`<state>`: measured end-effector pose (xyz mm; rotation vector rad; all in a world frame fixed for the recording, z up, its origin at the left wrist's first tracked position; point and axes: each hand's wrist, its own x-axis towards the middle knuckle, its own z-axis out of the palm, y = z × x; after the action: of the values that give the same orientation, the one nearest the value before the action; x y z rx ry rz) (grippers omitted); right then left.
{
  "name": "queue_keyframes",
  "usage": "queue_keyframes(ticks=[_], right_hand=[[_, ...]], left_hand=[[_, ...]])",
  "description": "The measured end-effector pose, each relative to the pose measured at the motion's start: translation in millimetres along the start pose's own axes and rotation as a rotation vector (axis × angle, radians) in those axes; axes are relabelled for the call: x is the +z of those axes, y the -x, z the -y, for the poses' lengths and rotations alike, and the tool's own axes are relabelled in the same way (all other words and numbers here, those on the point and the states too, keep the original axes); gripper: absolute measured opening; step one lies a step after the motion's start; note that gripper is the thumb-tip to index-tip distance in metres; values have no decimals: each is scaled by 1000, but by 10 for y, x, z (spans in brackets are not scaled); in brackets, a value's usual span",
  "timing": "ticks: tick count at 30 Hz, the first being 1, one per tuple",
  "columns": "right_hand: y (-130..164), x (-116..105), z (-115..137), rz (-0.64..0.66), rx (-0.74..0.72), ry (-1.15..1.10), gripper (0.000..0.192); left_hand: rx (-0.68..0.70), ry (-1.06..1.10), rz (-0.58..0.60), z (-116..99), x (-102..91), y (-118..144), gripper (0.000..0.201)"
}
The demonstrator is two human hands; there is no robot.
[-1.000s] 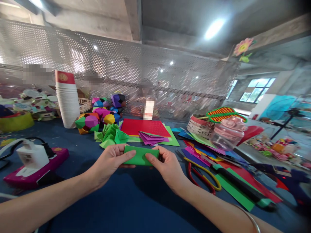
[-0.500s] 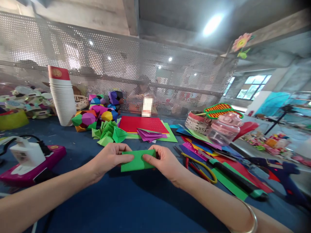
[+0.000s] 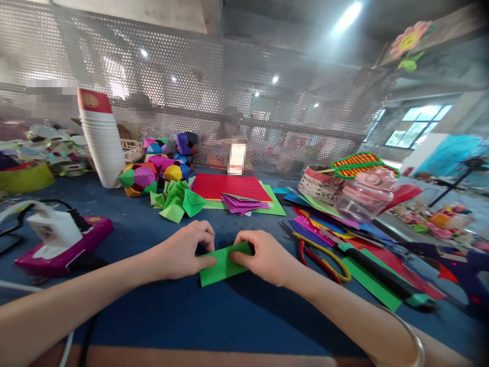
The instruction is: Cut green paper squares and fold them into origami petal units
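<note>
A folded strip of green paper [image 3: 223, 266] is held low over the blue table, tilted up toward its right end. My right hand [image 3: 263, 257] pinches that right end, thumb on the front face and fingers curled behind. With its thumb lying on the paper's left part, my left hand [image 3: 185, 252] has its other fingers bent around behind the upper edge; their tips are partly hidden. Beyond my hands lie folded green paper pieces [image 3: 178, 199], a stack of purple paper pieces [image 3: 240, 204] and red paper sheets [image 3: 231, 187].
On the right are scissors [image 3: 324, 257], a utility knife [image 3: 387, 275], a glue gun [image 3: 454, 270] and a clear bottle [image 3: 367, 196]. A power strip [image 3: 61, 250], stacked paper cups [image 3: 101, 140] and colourful paper balls [image 3: 139, 178] stand left. People are visible behind the perforated screen [image 3: 252, 66].
The green paper has moved lower and slightly right, and it now tilts more. My left hand's fingers have lifted from its upper left edge. The whole view has shifted a little.
</note>
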<state>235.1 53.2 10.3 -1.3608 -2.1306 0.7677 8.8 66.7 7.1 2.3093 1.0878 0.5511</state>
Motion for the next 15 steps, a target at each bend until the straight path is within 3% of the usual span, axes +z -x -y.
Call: queue_keyframes(ticks=[10,13,15], right_hand=[[-10,36,-21,27,-15,224,8],[2,46,-13,27,8,240,8],[9,55,-12,19,9,247,8]], left_hand=[[81,-100,-11,-43,8,40,10],[224,-185,-43,-64,-8,60,20],[371,-223,19,-82,-10,66,18]])
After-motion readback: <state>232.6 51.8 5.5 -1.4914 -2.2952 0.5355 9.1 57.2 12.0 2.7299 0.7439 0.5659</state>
